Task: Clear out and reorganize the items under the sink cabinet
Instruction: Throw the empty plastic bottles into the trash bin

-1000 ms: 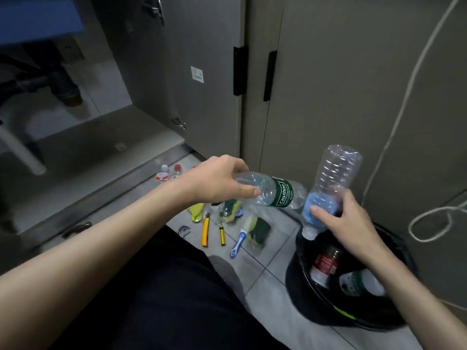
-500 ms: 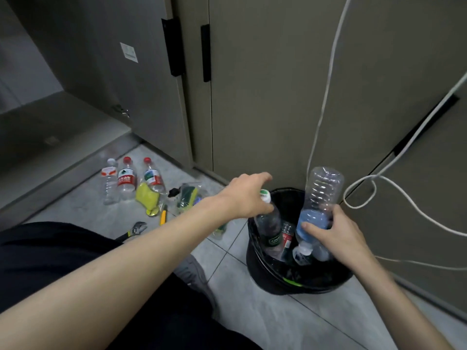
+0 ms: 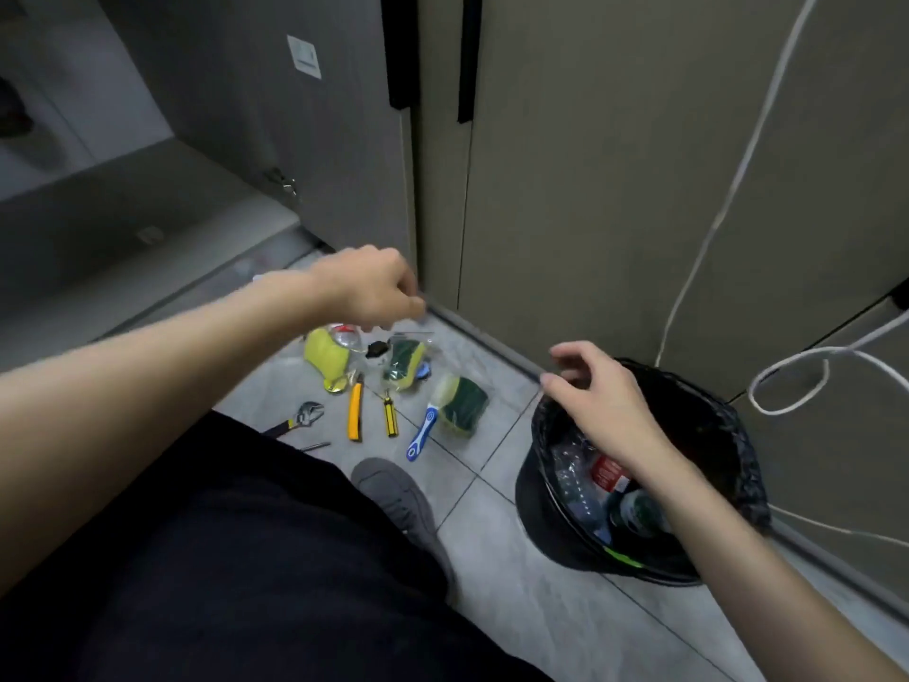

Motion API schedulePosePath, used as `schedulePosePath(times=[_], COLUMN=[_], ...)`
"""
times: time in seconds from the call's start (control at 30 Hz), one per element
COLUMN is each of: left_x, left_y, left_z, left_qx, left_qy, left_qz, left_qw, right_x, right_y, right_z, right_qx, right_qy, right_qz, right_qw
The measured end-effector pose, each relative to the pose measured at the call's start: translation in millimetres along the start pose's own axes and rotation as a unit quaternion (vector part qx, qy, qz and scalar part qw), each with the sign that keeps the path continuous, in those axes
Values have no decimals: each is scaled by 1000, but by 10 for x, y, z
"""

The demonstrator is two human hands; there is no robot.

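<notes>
Now both hands are empty: the left hand [image 3: 374,287] hovers loosely curled above the tools on the floor, and the right hand [image 3: 597,401] hangs open-fingered over the black bin [image 3: 728,435]. The plastic bottles [image 3: 595,489] lie inside the bin, just beneath the right wrist.

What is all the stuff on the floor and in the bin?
bin: one, black, on the floor at right
bottles: several, clear plastic, inside the bin
sponges: two packs, green and yellow, on the tiles
brush: one, blue and white, beside a sponge
cutter: one, yellow
screwdriver: one, yellow and black
wrench: one, silver
yellow cloth: one
cord: white, hanging at right
left hand: empty, above the tools
right hand: empty, over the bin
</notes>
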State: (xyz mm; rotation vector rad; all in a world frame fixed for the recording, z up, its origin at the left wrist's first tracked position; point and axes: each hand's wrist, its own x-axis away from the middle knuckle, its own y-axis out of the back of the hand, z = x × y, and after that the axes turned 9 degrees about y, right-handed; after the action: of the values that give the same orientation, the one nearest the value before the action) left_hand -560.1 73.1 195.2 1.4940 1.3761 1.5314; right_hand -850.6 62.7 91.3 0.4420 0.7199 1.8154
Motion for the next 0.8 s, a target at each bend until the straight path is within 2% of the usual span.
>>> schedulePosePath(times=[0.13, 0.3, 0.53, 0.67, 0.8], left_x=[-127, -229, -564, -937, -1412], left_y=[157, -120, -916, -1310, -1615], left_z=[801, 1762, 2651, 2962, 3245], left_qx=[55, 123, 156, 129, 154], left_qy=[87, 185, 251, 267, 291], left_qz=[-10, 40, 81, 70, 56], left_qw=[995, 974, 952, 953, 943], right_x=[-428, -926, -1584, -1969, -2372], right_y=[-483, -1262, -2353, -2916, -3469], right_z=[536, 954, 1025, 1025, 1079], right_qx=[-15, -27, 5, 27, 34], right_qy=[51, 65, 28, 15, -11], right_qz=[132, 238, 272, 295, 303], right_qw=[990, 969, 962, 955, 952])
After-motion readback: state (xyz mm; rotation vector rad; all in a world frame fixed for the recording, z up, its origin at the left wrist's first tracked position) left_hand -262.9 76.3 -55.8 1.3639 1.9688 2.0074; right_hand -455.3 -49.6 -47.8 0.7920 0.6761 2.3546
